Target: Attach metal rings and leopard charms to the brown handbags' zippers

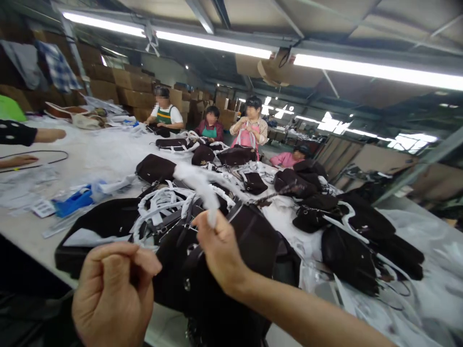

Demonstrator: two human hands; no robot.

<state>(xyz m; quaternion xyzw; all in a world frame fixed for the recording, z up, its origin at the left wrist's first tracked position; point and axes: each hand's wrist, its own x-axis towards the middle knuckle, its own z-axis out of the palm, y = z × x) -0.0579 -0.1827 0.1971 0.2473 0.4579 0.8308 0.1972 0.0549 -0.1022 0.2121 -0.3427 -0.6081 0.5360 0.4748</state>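
Observation:
My right hand [226, 255] pinches the lower end of a soft white wrapping strip [202, 185], whose upper part is blurred and angles up to the left. In the lower left, my left hand [114, 294] is closed, thumb against the curled fingers; whether anything is between them I cannot make out. A black bag [249, 236] with metal rings sits behind and below my right hand. Beside it, white-wrapped handles [162, 207] loop over the bags. Further left lies another black bag [101, 221] with a white sheet on it.
Several black bags [347, 255] and white wrapping cover the long table [21, 212]. Blue tape dispenser-like object [74, 201] lies at left. A co-worker's arm [32, 134] reaches in from the left edge. Several people work across the table, with cardboard boxes [133, 86] behind them.

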